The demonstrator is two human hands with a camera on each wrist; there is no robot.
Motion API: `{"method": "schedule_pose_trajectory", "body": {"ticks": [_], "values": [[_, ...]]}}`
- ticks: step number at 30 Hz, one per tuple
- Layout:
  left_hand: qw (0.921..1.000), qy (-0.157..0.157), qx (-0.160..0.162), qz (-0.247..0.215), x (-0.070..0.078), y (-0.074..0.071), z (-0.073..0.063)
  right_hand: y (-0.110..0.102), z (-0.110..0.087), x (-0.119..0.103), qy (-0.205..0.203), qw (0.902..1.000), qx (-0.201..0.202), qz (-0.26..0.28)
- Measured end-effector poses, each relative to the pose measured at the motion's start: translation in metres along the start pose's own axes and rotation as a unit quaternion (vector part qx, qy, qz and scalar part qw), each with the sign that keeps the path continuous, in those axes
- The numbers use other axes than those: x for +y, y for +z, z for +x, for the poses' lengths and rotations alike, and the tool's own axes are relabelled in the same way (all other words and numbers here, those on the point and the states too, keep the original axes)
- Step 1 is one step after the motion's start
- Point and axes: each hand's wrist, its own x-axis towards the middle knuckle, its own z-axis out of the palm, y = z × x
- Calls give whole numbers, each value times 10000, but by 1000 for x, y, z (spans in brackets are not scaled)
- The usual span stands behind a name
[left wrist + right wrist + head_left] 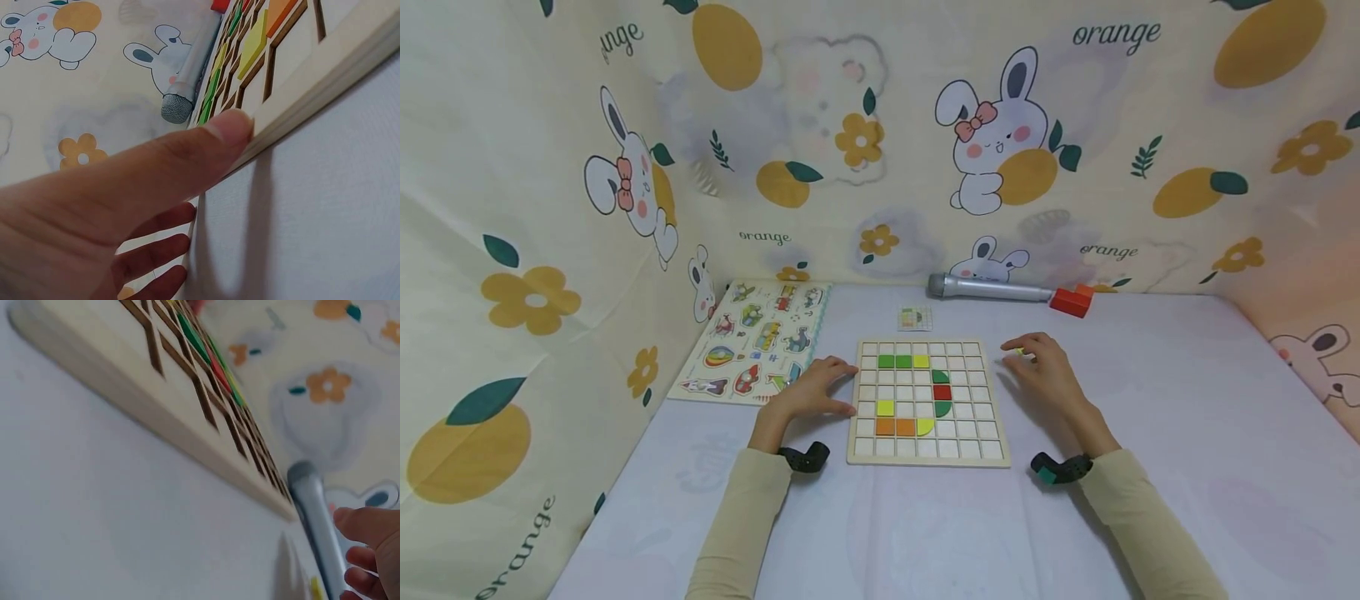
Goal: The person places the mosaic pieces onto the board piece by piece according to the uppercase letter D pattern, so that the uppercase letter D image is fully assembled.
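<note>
A wooden grid board [931,462] lies flat on the table, with green, yellow, red and orange pieces set in some of its cells. At its left side is my left hand [808,389], the thumb [232,128] resting against the wooden edge and the other fingers spread farther along that side. My right hand [1047,371] hovers just off the board's upper right corner, fingers bent, with a small yellow piece [1020,351] at the fingertips. In the right wrist view only a sliver of the yellow piece [317,589] shows beneath the fingers.
Behind the board lies a small pattern card [915,318]. A grey microphone [988,288] with red blocks [1071,301] at its end lies along the back wall. To the left, a picture sheet [760,342] reaches under my left hand. Patterned cloth [895,167] encloses the table.
</note>
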Motion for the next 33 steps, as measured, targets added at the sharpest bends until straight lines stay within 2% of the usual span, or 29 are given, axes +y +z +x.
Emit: {"method": "schedule_pose_trajectory", "body": {"ticks": [6,9,20,27,33], "values": [[10000,5,-8,-50,-1,0,0,2,4,19,600,9979,156,-204],[10000,13,-15,-93,-1,0,0,3,6,24,739,9965,217,-326],[9999,0,-80,-114,-3,2,0,10,11,28,909,9936,330,-583],[9998,-89,-107,-141,-3,2,1,11,13,30,842,9933,335,-722],[9998,-78,-99,-121,-2,0,0,8,16,26,823,9955,163,-434]]}}
